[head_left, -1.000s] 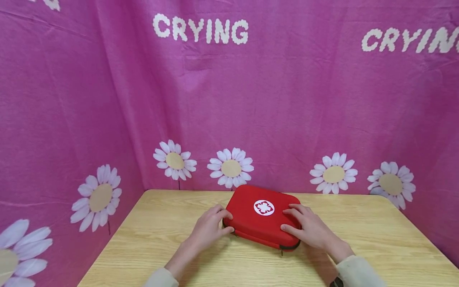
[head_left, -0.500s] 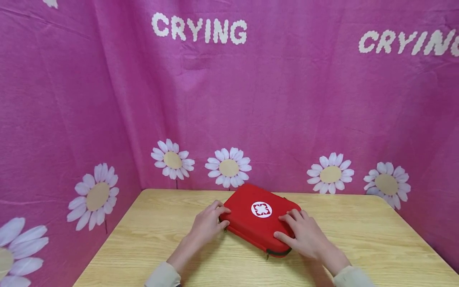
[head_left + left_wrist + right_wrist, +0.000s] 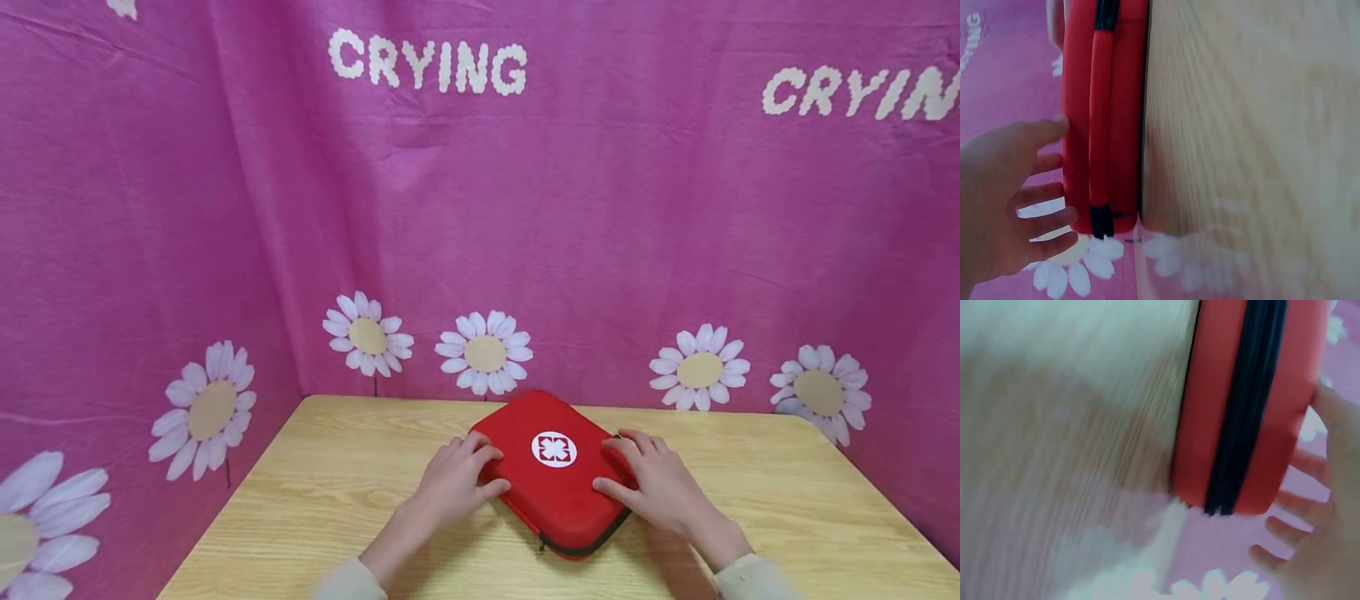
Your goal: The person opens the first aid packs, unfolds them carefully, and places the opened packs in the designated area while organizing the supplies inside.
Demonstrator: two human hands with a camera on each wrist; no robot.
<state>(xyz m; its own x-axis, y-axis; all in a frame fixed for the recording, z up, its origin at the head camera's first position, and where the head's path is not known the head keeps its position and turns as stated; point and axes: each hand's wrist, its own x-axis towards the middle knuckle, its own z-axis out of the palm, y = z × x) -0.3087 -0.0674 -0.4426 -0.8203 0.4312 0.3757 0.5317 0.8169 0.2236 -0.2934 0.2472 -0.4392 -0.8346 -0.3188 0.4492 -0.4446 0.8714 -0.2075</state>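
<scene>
A red zipped first-aid case [image 3: 555,492] with a white round emblem lies on the wooden table, one corner turned toward me. My left hand [image 3: 453,479] touches its left side, thumb and fingertips resting on the top edge. In the left wrist view, the fingers of this left hand [image 3: 1016,194] stretch out fairly straight beside a red carry handle [image 3: 1101,119] with black ends. On the opposite side my right hand [image 3: 663,483] rests thumb and fingertips on the edge. The black zipper [image 3: 1244,412] runs round the case, closed where it shows, with a pull [image 3: 542,546] near the front corner.
The light wooden table [image 3: 337,483] extends on both sides of the case. Behind and to the left hangs a pink cloth [image 3: 585,208] printed with daisies and white lettering, meeting the table's far edge.
The case has turned clockwise as seen from above, its front corner swinging left and toward me. Both hands have stayed against its sides, shifting slightly with it.
</scene>
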